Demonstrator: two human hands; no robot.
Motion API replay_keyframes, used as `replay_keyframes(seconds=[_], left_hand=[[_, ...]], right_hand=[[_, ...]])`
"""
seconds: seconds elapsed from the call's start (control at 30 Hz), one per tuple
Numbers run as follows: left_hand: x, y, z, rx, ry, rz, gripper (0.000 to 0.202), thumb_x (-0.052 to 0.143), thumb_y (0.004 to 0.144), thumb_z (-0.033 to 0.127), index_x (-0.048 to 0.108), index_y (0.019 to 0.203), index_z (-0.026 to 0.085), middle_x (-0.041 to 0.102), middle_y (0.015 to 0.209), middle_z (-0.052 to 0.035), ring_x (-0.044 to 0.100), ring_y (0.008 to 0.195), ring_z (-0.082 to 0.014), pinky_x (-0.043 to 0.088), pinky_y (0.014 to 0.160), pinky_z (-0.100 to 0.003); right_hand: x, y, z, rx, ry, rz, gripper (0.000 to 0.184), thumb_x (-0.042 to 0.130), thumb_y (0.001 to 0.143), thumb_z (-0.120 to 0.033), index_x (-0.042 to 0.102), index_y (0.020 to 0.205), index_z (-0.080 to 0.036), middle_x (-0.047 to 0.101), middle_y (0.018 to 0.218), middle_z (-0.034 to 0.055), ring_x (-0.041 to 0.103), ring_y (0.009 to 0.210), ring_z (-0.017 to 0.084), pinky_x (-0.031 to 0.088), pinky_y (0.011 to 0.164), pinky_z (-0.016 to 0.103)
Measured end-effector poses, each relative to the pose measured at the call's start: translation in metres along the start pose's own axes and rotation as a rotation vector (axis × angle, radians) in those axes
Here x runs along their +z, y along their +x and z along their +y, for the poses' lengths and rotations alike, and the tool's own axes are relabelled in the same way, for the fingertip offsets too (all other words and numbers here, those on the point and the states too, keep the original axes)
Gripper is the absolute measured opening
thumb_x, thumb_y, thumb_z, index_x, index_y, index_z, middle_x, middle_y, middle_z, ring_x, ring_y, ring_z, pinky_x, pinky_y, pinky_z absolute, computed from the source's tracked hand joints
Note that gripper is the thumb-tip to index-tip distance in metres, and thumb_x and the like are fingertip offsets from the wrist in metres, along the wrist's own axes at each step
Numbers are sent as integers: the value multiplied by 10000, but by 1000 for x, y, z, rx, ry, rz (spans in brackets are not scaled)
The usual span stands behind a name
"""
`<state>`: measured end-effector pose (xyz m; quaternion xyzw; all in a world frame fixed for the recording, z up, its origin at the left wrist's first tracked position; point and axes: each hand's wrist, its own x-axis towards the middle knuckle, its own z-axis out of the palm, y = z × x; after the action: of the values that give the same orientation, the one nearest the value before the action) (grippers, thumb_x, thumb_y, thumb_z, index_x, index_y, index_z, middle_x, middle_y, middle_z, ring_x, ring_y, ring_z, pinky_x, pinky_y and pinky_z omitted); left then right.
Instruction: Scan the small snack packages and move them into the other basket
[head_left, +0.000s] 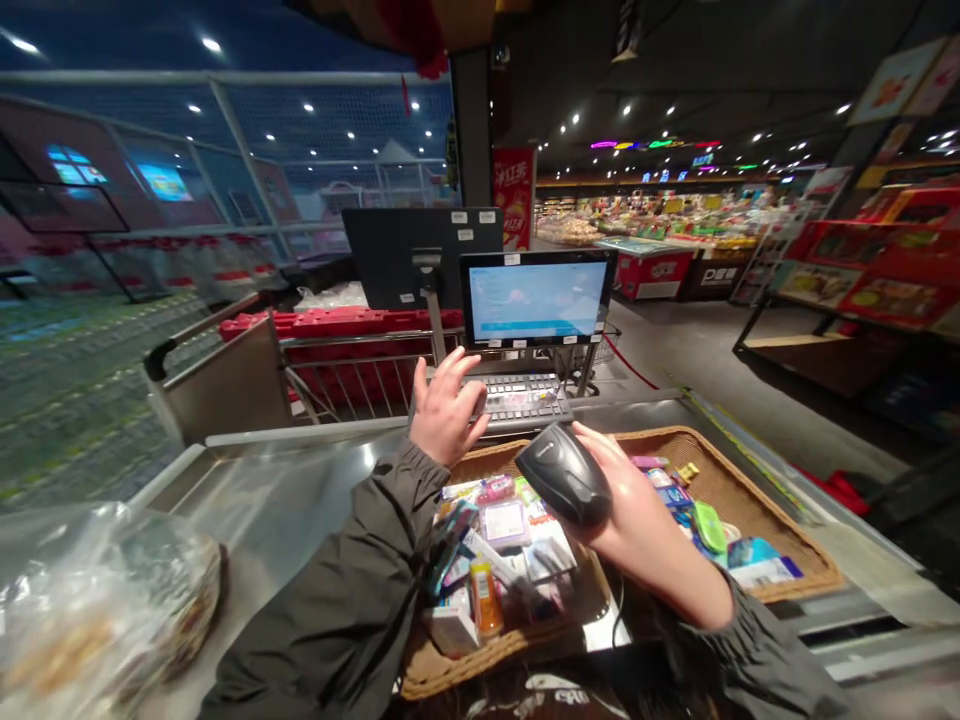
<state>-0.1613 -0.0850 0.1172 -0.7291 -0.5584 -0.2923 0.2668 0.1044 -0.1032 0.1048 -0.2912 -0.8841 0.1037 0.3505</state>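
Observation:
My right hand is wrapped round a black handheld barcode scanner, its head tipped up and to the left. My left hand is held at the left end of the keyboard, fingers apart and nothing in them; whether a fingertip touches a key I cannot tell. Beyond the keyboard a lit monitor shows a mostly blue and white screen. Under my forearms lies a wicker basket full of small packaged goods, among them an orange bottle with a yellow cap. The scanner and right hand hide part of it.
A second wicker basket on the right holds several packets and a green item. Clear plastic bags lie on the metal counter at left. A metal cart stands behind the counter, below a dark screen.

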Motion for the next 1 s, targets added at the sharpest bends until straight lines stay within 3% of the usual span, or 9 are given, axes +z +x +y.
replay_keyframes(seconds=[0.3,0.67,1.0], left_hand=[[-4,-10,-13,-24,0,-3,171,641,814,310,630,967,235,529,1450,-100,369,1443,-311,67,1227,-587],[1,-9,-12,-35,-45,-1,157,641,809,314,620,944,237,515,1459,-87,361,1447,-305,63,1235,-576],[7,-15,-9,-52,-71,-55,175,666,793,320,627,938,231,525,1446,-96,379,1431,-321,54,1232,-591]], right_hand=[[10,4,-11,7,27,-28,493,657,763,-190,609,1252,-228,652,1234,149,469,1350,377,362,1105,665],[8,2,-11,24,19,17,551,677,752,-224,595,1297,-227,664,1240,138,511,1320,372,394,1106,605],[9,-2,-5,35,5,-30,457,681,765,-231,627,1219,-216,642,1283,154,495,1333,369,382,1105,629]])
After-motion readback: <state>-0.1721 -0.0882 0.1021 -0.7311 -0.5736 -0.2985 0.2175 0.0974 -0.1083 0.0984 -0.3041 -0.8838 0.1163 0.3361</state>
